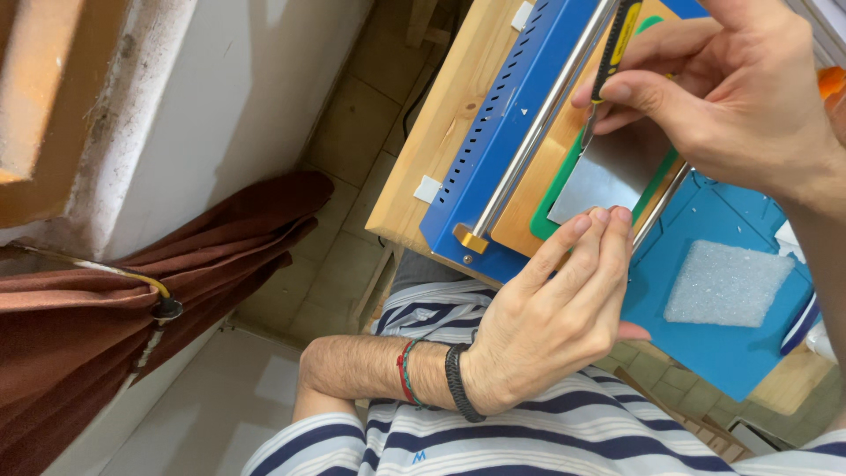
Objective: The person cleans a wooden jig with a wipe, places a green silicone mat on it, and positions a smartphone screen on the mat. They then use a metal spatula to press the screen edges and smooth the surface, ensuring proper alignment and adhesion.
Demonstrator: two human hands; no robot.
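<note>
My left hand (pixel 546 322) presses its fingertips (pixel 608 214) flat on the six-o'clock edge of the grey metal sheet (pixel 608 172), which lies on the green cutting mat (pixel 545 227) atop the wooden board (pixel 529 198). My right hand (pixel 749 97), at one o'clock, pinches the yellow-and-black utility knife (pixel 617 44) closed between thumb and fingers. I judge it best to keep the sheet pinned and my left fingers out of the blade's line.

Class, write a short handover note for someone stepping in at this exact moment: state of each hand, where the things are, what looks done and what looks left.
Left hand: fingertips press the near edge of the thin grey sheet, pinning it flat.
Right hand: grips the yellow-and-black utility knife, tip down at the sheet's far side.
The sheet lies on a green cutting mat over a wooden board, beside the metal rail of the blue machine. A white foam pad rests on the blue mat.
Done: sheet placed and held. Left: no finished cut line shows in the sheet.
</note>
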